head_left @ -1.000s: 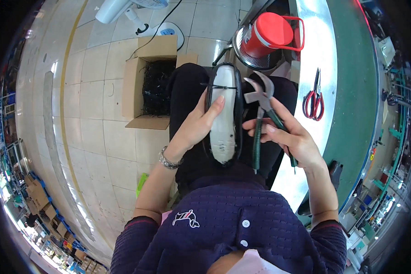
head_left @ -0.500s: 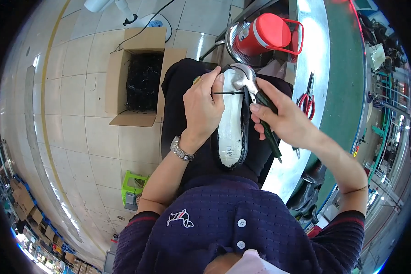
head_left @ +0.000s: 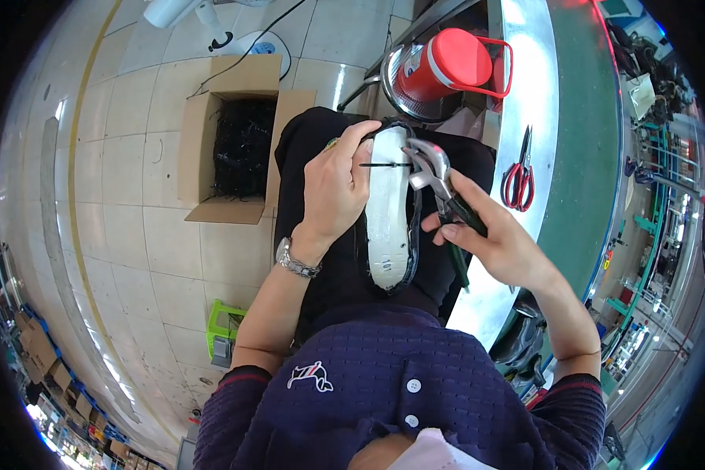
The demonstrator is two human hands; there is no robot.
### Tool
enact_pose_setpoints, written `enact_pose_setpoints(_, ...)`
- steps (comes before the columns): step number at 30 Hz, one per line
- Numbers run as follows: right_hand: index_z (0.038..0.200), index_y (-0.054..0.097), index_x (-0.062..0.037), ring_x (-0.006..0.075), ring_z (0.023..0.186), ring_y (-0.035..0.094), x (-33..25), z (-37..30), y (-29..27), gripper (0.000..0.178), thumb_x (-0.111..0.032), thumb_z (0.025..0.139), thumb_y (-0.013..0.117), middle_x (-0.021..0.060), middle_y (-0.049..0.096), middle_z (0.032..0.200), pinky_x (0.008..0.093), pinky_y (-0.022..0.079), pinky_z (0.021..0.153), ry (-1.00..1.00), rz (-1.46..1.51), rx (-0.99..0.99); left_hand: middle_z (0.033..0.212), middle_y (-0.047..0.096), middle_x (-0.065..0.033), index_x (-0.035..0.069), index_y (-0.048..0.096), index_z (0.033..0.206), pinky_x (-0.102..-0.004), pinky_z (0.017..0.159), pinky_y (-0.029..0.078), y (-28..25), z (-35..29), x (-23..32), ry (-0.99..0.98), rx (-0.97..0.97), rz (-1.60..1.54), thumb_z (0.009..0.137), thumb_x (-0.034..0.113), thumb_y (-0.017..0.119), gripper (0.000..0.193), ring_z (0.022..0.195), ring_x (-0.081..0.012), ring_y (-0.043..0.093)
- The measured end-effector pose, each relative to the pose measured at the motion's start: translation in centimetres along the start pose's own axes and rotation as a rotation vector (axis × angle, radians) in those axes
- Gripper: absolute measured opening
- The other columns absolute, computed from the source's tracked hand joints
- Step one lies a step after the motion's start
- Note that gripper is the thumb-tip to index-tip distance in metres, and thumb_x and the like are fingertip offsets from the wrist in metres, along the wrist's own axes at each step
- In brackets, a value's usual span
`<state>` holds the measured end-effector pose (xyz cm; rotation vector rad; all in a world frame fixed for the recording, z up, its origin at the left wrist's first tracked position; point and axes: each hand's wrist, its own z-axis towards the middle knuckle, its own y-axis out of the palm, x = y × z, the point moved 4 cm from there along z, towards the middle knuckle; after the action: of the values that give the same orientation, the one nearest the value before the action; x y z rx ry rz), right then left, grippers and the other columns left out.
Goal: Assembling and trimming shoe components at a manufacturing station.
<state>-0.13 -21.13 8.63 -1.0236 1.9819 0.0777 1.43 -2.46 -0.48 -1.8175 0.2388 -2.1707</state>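
A black shoe (head_left: 389,227) lies sole up across my lap, its long pale insole board showing inside the dark upper edge. My left hand (head_left: 333,182) is closed around the shoe's far left side, fingers at the rim. A thin black strap (head_left: 382,165) crosses the board near those fingers. In my right hand (head_left: 489,235) are lasting pincers (head_left: 464,215) with dark green handles, which stand somewhat apart. Their curved metal head hangs just beside the right rim of the shoe; whether the jaws touch the upper I cannot tell.
Red-handled scissors (head_left: 518,184) lie on the metal bench edge (head_left: 529,86) to the right, beside a green belt (head_left: 583,125). A red jug (head_left: 454,63) sits on a round stool ahead. An open carton (head_left: 196,149) of black scraps and a green stool (head_left: 221,325) are at left.
The pincers have come slightly nearer to me, and their handles have spread apart. My left hand keeps its hold on the shoe. The whole view has shifted a little.
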Motion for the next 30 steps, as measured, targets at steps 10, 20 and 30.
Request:
enact_pose_setpoints(10, 0.149, 0.019, -0.0061, 0.0133, 0.077, 0.060, -1.0, 3.0, -0.3, 0.058, -0.014, 0.099, 0.049, 0.0069, 0.058, 0.089, 0.0317, 0.053, 0.069, 0.254, 0.242, -0.091, 0.082, 0.065, -0.0155, 0.005, 0.060, 0.113, -0.0365, 0.064, 0.049, 0.0, 0.0, 0.4, 0.067, 0.013, 0.082, 0.088, 0.000, 0.055, 0.027, 0.073, -0.0300, 0.064)
enact_pose_setpoints(20, 0.145, 0.029, -0.0050, 0.0198, 0.065, 0.065, -3.0, 2.0, -2.4, 0.055, -0.010, 0.095, 0.053, 0.0137, 0.065, 0.076, 0.0333, 0.053, 0.066, 0.075, -0.424, -0.052, 0.101, 0.068, -0.0146, 0.004, 0.063, 0.112, -0.0320, 0.074, 0.052, -0.2, -0.1, -0.2, 0.275, 0.052, 0.160, 0.083, -0.005, 0.056, 0.031, 0.084, -0.0273, 0.067)
enact_pose_setpoints(30, 0.145, 0.026, -0.0103, 0.0399, 0.062, 0.062, -4.2, 3.3, -1.6, 0.065, -0.012, 0.089, 0.059, 0.0206, 0.060, 0.062, 0.0473, 0.048, 0.053, -0.226, -0.899, 0.278, 0.112, 0.064, -0.0184, 0.000, 0.059, 0.116, -0.0367, 0.086, 0.052, -0.3, 0.7, -0.5, 0.336, -0.117, 0.232, 0.076, -0.008, 0.055, 0.042, 0.103, -0.0299, 0.063)
